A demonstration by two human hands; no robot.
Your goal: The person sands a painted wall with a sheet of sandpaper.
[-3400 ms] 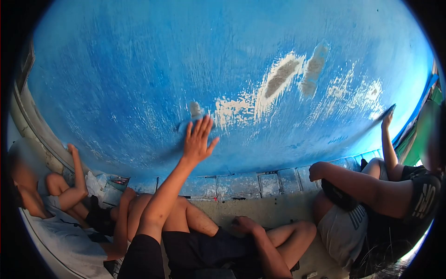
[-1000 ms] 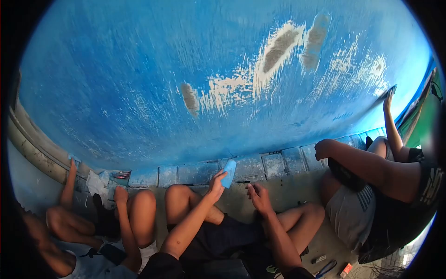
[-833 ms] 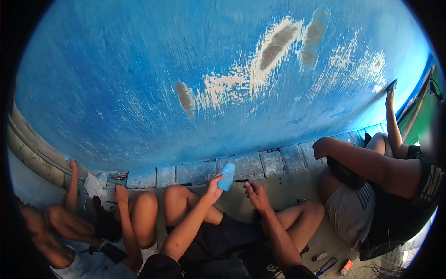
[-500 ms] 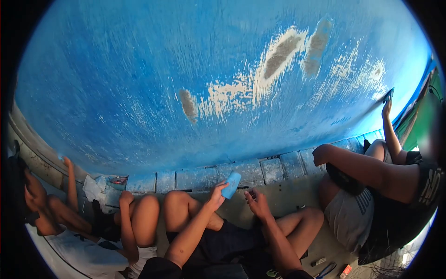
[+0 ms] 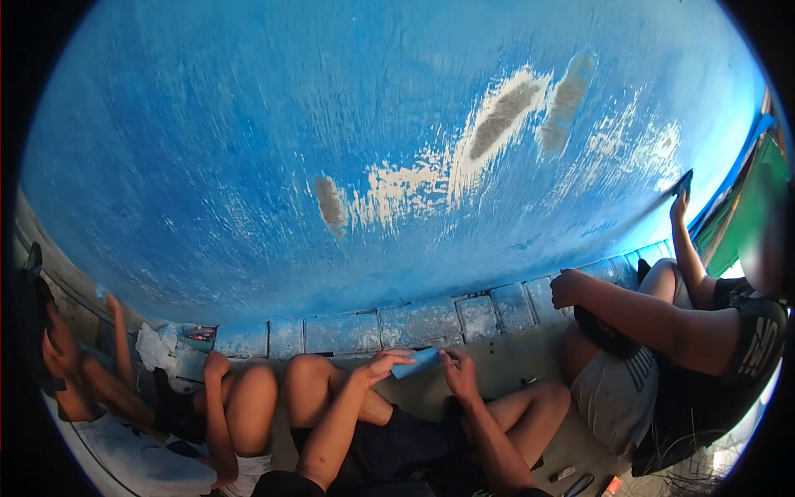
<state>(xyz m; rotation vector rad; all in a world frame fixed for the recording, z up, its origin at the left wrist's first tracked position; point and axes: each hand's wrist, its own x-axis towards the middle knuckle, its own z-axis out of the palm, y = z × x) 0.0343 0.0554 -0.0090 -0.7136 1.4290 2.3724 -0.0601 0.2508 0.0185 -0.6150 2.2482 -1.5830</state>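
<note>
A light blue block or folded sheet (image 5: 416, 364) lies between my two hands, low in front of the wall. My left hand (image 5: 384, 366) grips its left end, fingers over the edge. At its right end, my right hand (image 5: 458, 369) pinches the corner with thumb and fingers. Above them the blue painted wall (image 5: 273, 240) has scraped white streaks and several grey bare patches, one being an oval patch (image 5: 330, 205) at centre left.
At the right a person (image 5: 687, 331) presses a dark pad (image 5: 682, 181) to the wall. Another person (image 5: 132, 447) sits at the left, one hand at the wall. White crumpled plastic (image 5: 156, 346) and a small tray (image 5: 199, 335) lie along the wall's foot.
My left hand has come off the wall and down with the blue piece. My right hand has risen from my lap and now meets the piece's right end, which has tilted nearly level.
</note>
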